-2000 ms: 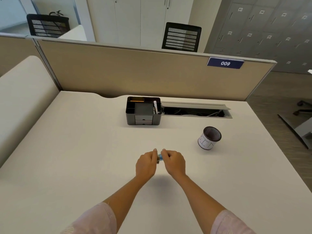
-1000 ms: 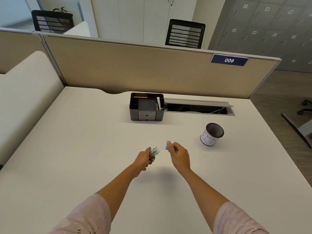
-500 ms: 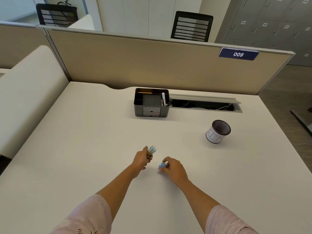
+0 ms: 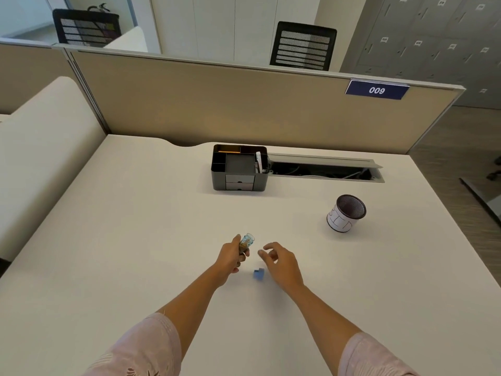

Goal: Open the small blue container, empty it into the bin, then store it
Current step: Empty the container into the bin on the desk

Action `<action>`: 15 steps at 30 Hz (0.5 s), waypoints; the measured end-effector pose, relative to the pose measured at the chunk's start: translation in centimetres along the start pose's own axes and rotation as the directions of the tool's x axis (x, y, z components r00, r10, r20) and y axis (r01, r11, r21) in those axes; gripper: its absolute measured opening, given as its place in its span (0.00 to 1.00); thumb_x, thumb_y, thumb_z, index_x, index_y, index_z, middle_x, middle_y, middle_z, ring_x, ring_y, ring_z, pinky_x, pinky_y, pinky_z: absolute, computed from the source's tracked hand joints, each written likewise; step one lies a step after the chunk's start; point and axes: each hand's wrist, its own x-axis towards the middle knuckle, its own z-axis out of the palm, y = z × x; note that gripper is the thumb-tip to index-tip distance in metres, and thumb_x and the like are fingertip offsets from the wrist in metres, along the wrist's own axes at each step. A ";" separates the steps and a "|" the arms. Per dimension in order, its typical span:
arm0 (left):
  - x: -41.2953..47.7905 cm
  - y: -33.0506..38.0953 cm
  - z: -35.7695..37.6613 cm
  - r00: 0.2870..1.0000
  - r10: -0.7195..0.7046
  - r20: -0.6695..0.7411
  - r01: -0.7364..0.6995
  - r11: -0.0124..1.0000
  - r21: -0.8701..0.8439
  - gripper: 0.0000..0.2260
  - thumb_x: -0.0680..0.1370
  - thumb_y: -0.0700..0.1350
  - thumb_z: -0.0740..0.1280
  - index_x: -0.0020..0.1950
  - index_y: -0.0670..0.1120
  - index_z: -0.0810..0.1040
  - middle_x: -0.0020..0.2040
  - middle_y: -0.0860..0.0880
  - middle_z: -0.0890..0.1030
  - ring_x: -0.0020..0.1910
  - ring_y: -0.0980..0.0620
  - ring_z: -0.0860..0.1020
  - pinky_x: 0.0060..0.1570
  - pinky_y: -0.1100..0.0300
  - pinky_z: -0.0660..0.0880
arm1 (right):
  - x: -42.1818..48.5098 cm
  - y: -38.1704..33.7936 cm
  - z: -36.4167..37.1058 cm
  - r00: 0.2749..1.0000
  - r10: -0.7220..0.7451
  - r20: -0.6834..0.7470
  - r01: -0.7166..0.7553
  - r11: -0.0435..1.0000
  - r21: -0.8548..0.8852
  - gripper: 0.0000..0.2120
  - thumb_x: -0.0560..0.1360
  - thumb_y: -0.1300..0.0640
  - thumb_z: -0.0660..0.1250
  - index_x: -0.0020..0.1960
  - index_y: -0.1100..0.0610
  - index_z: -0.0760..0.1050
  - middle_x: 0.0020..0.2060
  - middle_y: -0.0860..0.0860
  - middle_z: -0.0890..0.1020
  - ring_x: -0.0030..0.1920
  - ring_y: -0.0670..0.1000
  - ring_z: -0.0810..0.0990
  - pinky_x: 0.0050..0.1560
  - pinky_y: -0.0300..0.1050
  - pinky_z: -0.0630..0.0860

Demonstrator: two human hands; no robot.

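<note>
My left hand [image 4: 231, 256] grips a small clear blue-tinted container [image 4: 246, 240], open end tilted up and to the right, with brownish contents inside. Its blue lid [image 4: 258, 274] lies on the white desk [image 4: 135, 240] between my two hands. My right hand [image 4: 280, 263] hovers just right of the lid with fingers apart and nothing in them. A small round mesh bin [image 4: 345, 216] with a white paper wrap stands to the far right of my hands.
A black desk organiser [image 4: 239, 168] with two small drawers stands at the back middle, next to an open cable tray [image 4: 325, 170]. A beige partition [image 4: 244, 104] closes the desk's far edge. The desk's right edge drops to the floor.
My hands pulled the lid off the container. The right hand set the lid down on the desk and let go, lifting off it; the left keeps the open container.
</note>
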 end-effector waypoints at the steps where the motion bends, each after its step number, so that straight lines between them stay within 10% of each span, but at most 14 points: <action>1: -0.1 0.3 0.3 1.000 0.007 0.010 -0.007 1.000 -0.009 0.26 0.82 0.56 0.50 0.32 0.45 0.74 0.24 0.52 0.68 0.25 0.53 0.61 0.32 0.59 0.62 | 0.1 -0.5 -0.3 0.999 -0.016 -0.038 0.019 0.997 0.071 0.09 0.75 0.44 0.67 0.50 0.47 0.78 0.38 0.46 0.82 0.40 0.45 0.80 0.41 0.38 0.74; 15: -0.9 8.3 8.2 0.966 0.175 0.189 -0.161 0.983 -0.087 0.23 0.83 0.58 0.49 0.56 0.47 0.78 0.41 0.46 0.81 0.36 0.52 0.78 0.37 0.60 0.76 | 1.5 -4.1 -6.3 0.986 -0.033 -0.161 0.104 0.884 0.455 0.08 0.78 0.51 0.66 0.56 0.43 0.75 0.57 0.40 0.73 0.57 0.36 0.74 0.54 0.37 0.71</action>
